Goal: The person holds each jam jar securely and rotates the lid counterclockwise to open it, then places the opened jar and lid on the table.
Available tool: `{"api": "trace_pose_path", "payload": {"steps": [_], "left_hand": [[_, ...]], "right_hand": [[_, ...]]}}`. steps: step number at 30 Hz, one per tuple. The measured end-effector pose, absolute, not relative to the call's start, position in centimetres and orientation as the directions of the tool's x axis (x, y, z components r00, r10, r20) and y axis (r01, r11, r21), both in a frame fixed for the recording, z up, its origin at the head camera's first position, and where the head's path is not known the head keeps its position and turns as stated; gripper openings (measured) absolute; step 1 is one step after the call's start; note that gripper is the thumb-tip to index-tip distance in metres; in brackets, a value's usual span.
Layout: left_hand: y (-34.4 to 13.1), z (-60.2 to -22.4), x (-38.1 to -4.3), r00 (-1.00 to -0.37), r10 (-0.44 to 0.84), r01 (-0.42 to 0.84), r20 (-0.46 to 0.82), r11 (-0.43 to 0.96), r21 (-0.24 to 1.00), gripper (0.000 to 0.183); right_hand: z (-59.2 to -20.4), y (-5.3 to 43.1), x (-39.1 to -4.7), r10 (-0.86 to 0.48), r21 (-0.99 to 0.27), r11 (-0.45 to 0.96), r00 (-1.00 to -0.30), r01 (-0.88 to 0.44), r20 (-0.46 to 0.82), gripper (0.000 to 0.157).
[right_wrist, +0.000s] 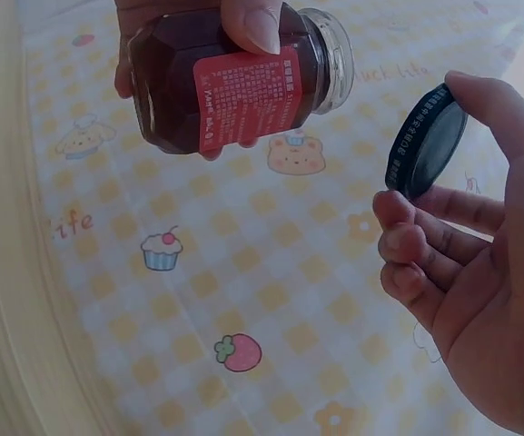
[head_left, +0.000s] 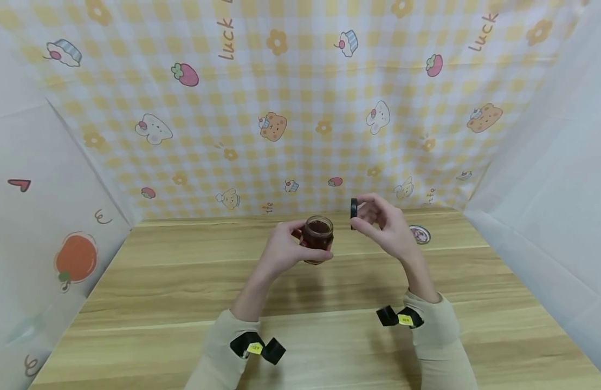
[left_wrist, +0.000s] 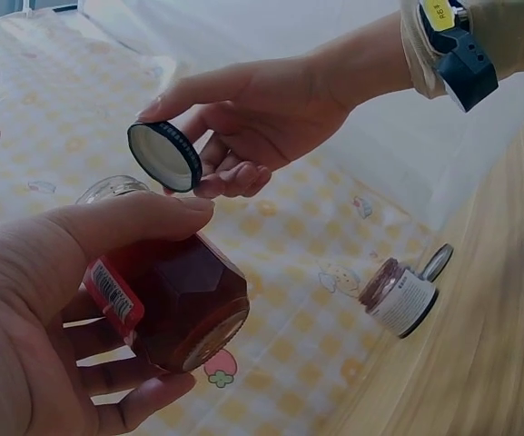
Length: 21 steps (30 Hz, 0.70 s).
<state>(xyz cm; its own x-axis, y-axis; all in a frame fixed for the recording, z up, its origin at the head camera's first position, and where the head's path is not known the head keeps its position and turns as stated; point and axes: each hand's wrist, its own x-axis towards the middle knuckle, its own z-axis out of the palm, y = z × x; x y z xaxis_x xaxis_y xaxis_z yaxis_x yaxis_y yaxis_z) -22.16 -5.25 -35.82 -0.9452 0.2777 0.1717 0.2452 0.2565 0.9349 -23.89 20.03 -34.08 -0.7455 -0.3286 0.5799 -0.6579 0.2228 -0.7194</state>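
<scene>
My left hand (head_left: 284,250) grips a faceted glass jar (head_left: 317,241) of dark red contents, thumb across its near side and fingers round the back. The jar's mouth is uncovered, and a red label (right_wrist: 248,98) with a barcode wraps its side. To the right of the jar, my right hand (head_left: 389,230) pinches a black lid (head_left: 354,214) by its rim between thumb and fingers. The lid stands on edge, apart from the glass mouth, with its pale inside (left_wrist: 163,156) towards the jar. Both are held up over the wooden table (head_left: 193,281).
A second jar (left_wrist: 402,302) with a white label stands on the table beyond my right hand, hidden in the head view. Near it is a round lid (head_left: 419,234) with a patterned top. A yellow checked cloth (head_left: 300,97) hangs behind the table, with white sheets (head_left: 549,179) along the sides.
</scene>
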Motion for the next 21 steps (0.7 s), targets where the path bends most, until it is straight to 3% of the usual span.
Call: {"api": "trace_pose_path", "payload": {"steps": [13, 21], "left_hand": [[-4.6, -37.0, -22.9, -0.96, 0.21, 0.242, 0.186, 0.282, 0.928, 0.047], [-3.9, -37.4, -23.5, -0.97, 0.158, 0.224, 0.184, 0.294, 0.929, 0.05]], "right_hand": [[-34.7, 20.8, -24.7, -0.302, -0.731, 0.268, -0.776, -0.627, 0.554, 0.036], [-35.6, 21.3, -25.5, -0.283, -0.793, 0.376, -0.874, -0.479, 0.394, 0.041]]}}
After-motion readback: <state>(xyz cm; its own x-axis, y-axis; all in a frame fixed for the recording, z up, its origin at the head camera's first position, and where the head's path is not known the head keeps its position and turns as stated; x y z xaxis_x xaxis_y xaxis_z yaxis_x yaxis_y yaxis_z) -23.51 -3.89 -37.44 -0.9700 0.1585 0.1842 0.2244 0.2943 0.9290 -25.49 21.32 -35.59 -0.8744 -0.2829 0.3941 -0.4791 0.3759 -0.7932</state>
